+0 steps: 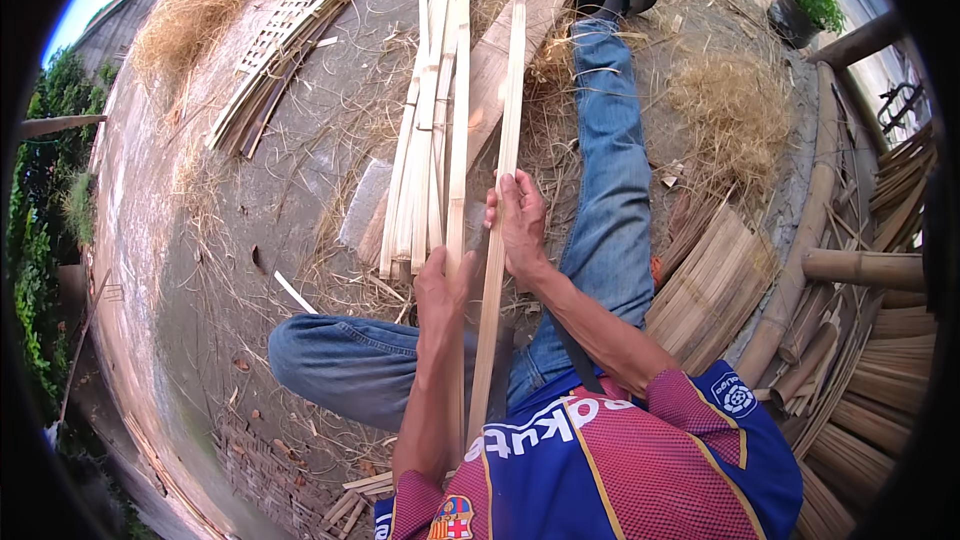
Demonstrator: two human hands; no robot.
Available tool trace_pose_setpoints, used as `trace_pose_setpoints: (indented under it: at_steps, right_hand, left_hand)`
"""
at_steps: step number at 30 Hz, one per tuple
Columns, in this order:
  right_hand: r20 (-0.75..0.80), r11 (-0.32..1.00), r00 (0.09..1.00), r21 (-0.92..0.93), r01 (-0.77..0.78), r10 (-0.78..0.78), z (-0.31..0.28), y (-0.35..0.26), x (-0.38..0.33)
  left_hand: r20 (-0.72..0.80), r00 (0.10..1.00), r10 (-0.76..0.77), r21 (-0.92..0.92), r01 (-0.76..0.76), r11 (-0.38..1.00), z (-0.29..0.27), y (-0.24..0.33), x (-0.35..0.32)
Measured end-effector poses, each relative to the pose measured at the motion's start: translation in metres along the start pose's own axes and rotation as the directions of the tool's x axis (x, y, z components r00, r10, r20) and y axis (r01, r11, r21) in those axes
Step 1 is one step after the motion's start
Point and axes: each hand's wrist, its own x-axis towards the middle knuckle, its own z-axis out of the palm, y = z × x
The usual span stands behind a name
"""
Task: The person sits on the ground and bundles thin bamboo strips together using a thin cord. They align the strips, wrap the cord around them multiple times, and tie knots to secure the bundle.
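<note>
1. right strip [513, 70]: one, pale, long, flat; in the right hand. long axis runs away from the body, nearly straight ahead, near end down by the shirt [620, 460], far end beyond the upper edge of view.
2. right hand [518, 225]: closed on the right strip; thumb laid along its upper face, fingertips showing at its left edge, so the grip wraps from the right and beneath.
3. left strip [459, 140]: one, similar; just left of the right strip, apart from it at the hands, its axis nearly parallel.
4. left hand [443, 285]: closed about the left strip, thumb side toward the right strip; most fingers hidden, so tightness of hold cannot be told. sits nearer the body than the right hand.
5. key relation, as judged: two long axes side by side, a narrow gap between; right hand nearer the right strip, left hand beside that strip's left edge.
6. bundle [420, 170]: several pale strips, left of the left strip, lengthwise ahead of the left hand, near ends close to it.
7. board [548, 10]: brown, flat on the ground, slanting under the bundle.
8. legs: right leg [615, 140] stretched ahead; left leg [345, 360] folded outward.
</note>
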Motion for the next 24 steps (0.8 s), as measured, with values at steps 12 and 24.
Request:
trace_pose_setpoints:
  at_steps: [12, 24]
  right_hand:
    - [0.063, 0.94, 0.989, -0.323, -0.11, 0.137, -0.02, 0.027, 0.015]
    - [0.177, 0.931, 0.943, -0.289, -0.223, 0.28, -0.023, 0.017, 0.021]
  left_hand:
    - [0.053, 0.994, -0.099, -0.14, 0.105, 0.985, -0.002, 0.012, -0.001]
    - [-0.056, 0.998, 0.008, -0.2, -0.019, 0.98, -0.006, -0.014, 0.008]
